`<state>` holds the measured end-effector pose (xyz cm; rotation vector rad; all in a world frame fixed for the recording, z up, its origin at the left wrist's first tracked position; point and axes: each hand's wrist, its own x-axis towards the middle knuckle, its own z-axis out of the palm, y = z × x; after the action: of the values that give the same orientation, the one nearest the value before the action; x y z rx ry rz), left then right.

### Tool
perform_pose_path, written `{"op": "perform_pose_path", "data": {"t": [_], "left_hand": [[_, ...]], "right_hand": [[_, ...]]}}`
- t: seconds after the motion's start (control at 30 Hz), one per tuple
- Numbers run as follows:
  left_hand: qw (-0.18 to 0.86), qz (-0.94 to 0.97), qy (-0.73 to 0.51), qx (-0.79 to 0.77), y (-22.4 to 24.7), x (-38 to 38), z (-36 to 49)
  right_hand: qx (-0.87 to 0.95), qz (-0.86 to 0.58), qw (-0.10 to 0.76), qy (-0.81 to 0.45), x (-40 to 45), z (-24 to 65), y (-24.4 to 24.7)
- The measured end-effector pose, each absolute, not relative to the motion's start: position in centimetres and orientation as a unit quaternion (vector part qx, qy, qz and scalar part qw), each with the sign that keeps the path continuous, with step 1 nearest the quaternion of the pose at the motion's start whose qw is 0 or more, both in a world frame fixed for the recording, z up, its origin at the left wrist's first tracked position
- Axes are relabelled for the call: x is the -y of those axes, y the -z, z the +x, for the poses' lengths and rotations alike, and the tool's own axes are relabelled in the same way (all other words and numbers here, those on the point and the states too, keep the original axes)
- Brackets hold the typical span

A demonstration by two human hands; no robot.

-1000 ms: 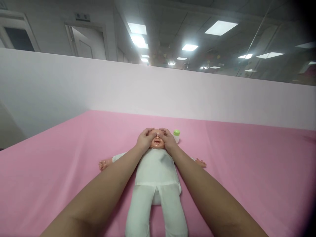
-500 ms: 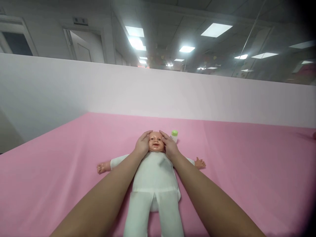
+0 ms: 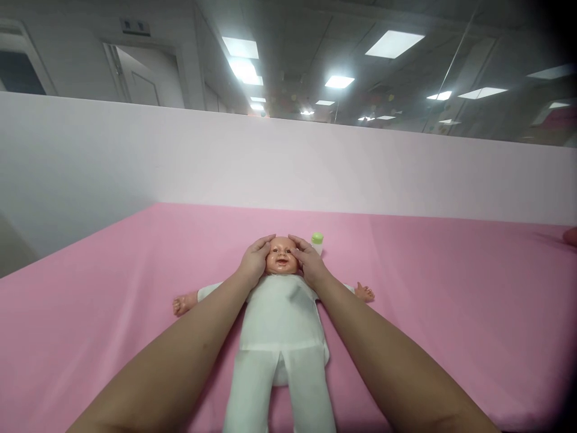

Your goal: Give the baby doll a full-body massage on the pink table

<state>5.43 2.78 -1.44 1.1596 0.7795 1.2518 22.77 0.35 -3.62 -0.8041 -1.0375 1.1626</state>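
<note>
A baby doll (image 3: 282, 319) in white clothes lies on its back, head away from me, arms spread to both sides. My left hand (image 3: 257, 260) lies along the left side of the doll's head (image 3: 282, 255), fingers stretched toward the crown. On the opposite side, my right hand (image 3: 308, 258) rests against the head with its fingers extended, the thumb near the doll's eye. Both palms face inward and hide the sides of the head. Just beyond my right hand stands a small bottle (image 3: 317, 242) with a green cap, partly covered by the fingers.
Pink cloth (image 3: 428, 300) covers the padded surface under the doll. A pale raised wall (image 3: 288, 162) runs along the back and left. At the far right edge, a blurred skin-toned shape (image 3: 570, 236) pokes into view. Behind the wall are a door (image 3: 144, 84) and glass reflecting ceiling lights.
The view has shifted slightly. My hands remain on both sides of the doll's head, the left one a little further out. More of the shape at the right edge shows.
</note>
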Motion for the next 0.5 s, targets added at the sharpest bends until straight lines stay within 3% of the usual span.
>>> {"op": "perform_pose_path", "data": {"t": [0.2,0.5], "left_hand": [[0.521,0.562,-0.54,-0.349,1.8,-2.9,5.8],[0.562,0.516,-0.546,-0.347,1.4,-2.4,6.3]], "right_hand": [[0.483,-0.442,0.636,-0.409,0.4,21.9,2.6],[0.459,-0.437,0.657,-0.408,-0.6,22.1,3.3]]}}
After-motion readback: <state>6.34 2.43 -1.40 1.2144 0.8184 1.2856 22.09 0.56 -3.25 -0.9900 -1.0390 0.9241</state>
